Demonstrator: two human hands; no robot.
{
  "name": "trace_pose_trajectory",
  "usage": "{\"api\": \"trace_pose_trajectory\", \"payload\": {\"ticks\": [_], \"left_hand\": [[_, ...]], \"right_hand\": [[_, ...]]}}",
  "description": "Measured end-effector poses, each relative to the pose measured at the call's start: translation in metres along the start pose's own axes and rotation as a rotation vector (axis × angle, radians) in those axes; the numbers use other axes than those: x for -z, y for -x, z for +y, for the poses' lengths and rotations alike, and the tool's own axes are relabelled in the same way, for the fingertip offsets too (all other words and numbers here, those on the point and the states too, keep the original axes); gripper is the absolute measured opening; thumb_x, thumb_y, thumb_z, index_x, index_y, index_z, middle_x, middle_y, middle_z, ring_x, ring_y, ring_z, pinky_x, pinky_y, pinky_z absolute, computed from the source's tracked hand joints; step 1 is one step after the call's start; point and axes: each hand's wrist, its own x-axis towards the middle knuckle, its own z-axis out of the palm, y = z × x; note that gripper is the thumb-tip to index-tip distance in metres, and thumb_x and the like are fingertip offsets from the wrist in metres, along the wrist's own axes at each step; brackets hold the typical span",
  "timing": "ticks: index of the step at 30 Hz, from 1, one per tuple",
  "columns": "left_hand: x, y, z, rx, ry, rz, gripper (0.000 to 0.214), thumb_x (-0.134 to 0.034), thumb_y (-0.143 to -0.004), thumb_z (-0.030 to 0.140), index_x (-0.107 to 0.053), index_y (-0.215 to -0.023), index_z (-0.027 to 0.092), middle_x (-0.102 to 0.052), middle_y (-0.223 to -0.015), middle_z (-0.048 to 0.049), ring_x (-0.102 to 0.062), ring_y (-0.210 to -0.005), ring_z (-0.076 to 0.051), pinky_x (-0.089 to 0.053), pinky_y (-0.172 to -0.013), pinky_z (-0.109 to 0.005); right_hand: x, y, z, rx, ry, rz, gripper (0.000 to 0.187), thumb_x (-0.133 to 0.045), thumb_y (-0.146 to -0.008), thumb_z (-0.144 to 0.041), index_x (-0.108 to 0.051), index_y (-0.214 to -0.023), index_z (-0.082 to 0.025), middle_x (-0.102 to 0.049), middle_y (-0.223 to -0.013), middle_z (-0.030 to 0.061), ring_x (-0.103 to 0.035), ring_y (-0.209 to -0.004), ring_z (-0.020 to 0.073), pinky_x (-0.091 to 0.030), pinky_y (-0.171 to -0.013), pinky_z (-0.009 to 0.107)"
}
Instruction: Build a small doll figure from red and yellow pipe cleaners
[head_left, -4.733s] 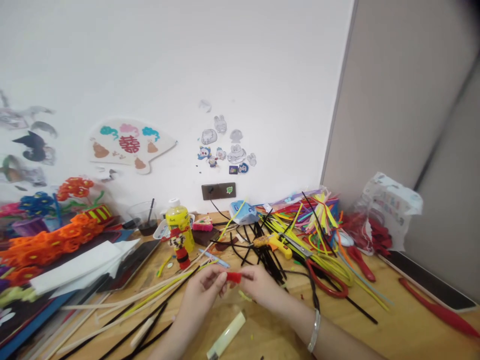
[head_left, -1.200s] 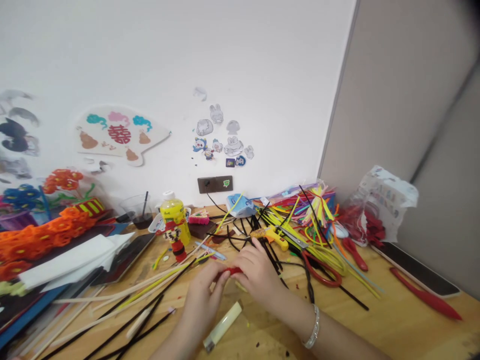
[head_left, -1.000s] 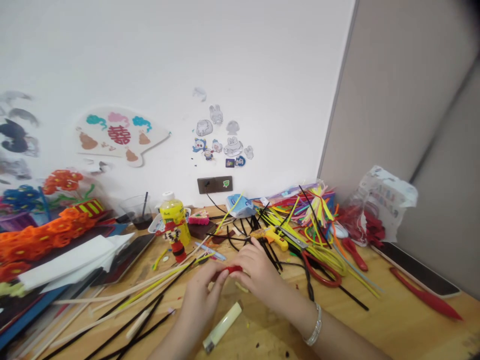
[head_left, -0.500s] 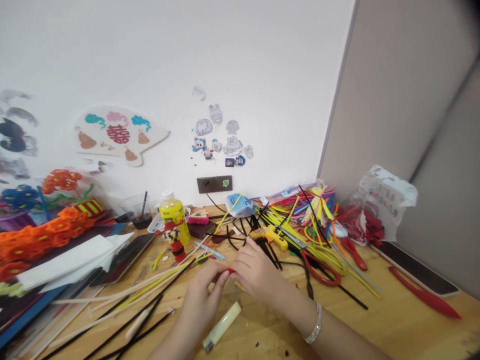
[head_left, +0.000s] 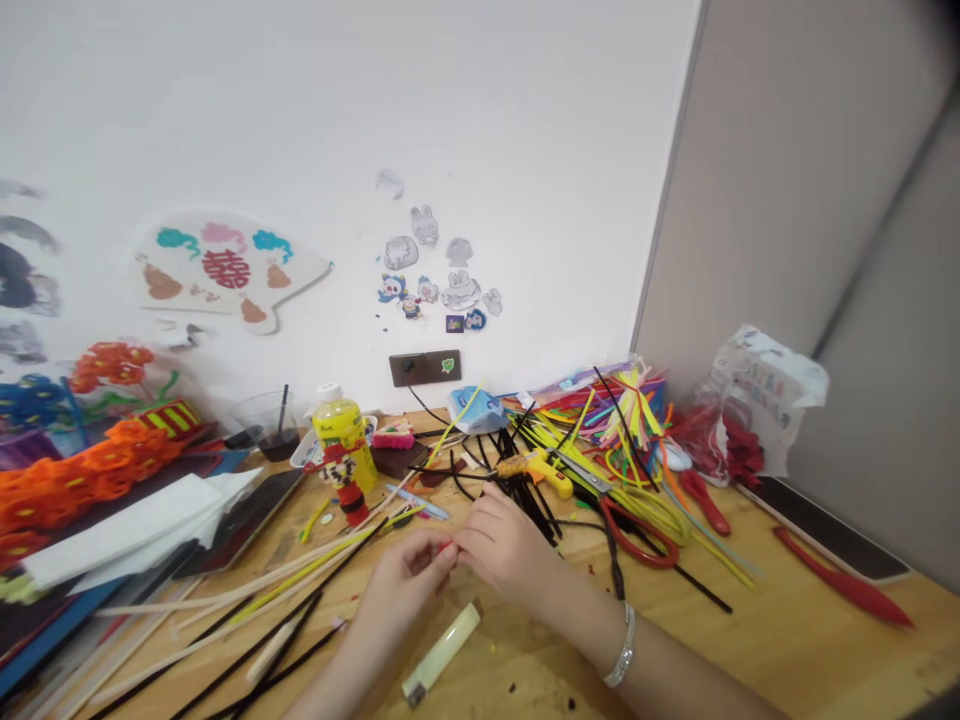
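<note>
**Far left:** fuzzy orange pipe-cleaner flowers (head_left: 71,480) are heaped in twisted loops, with white sheets (head_left: 135,530) laid in front.

**Back left:** a yellow bottle (head_left: 341,430) is stood just behind a small pipe-cleaner figure (head_left: 346,490) (chunky red and black coils, pretty cute).

**Left hand:** the left hand (head_left: 405,585) is pinched on a tiny red fuzzy piece (head_left: 448,546), which is mostly hidden by the fingers.

**Right hand:** the right hand (head_left: 504,550) is brought together with the left, its fingertips closed on the same piece. A silver bangle (head_left: 619,645) is worn on the wrist.

**Just below:** a smooth cream lighter (head_left: 441,652) is left on the wooden table (head_left: 825,640).

**Right:** black pipe cleaners (head_left: 529,505) are tangled beside a yellow glue gun (head_left: 534,466) and red-handled scissors (head_left: 637,535).

**Far right:** a crumpled plastic bag (head_left: 769,375) is slumped against the wall.
</note>
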Motion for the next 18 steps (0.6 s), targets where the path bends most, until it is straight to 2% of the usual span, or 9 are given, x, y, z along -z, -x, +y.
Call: {"api": "trace_pose_trajectory", "payload": {"ticks": [4, 18], "left_hand": [[0.0012, 0.0017, 0.0030, 0.007, 0.034, 0.032, 0.028, -0.058, -0.062, 0.042, -0.059, -0.058, 0.014, -0.050, -0.048, 0.0026, -0.043, -0.047, -0.012, -0.033, -0.049, -0.024], [0.0010, 0.0023, 0.0038, 0.025, 0.050, 0.016, 0.028, -0.060, -0.061, 0.042, -0.057, -0.056, 0.015, -0.049, -0.048, 0.0035, -0.042, -0.046, -0.011, -0.032, -0.048, -0.024]], "right_hand": [[0.0022, -0.0005, -0.0036, -0.044, -0.051, 0.003, 0.019, -0.043, -0.088, -0.023, -0.058, -0.079, -0.014, -0.059, -0.072, 0.0041, -0.050, -0.074, 0.0147, -0.035, -0.091, 0.038], [0.0016, 0.0015, -0.0018, 0.059, 0.056, 0.042, 0.022, -0.041, -0.088, -0.017, -0.053, -0.069, -0.015, -0.056, -0.067, 0.0026, -0.048, -0.070, 0.0147, -0.039, -0.086, 0.036]]}}
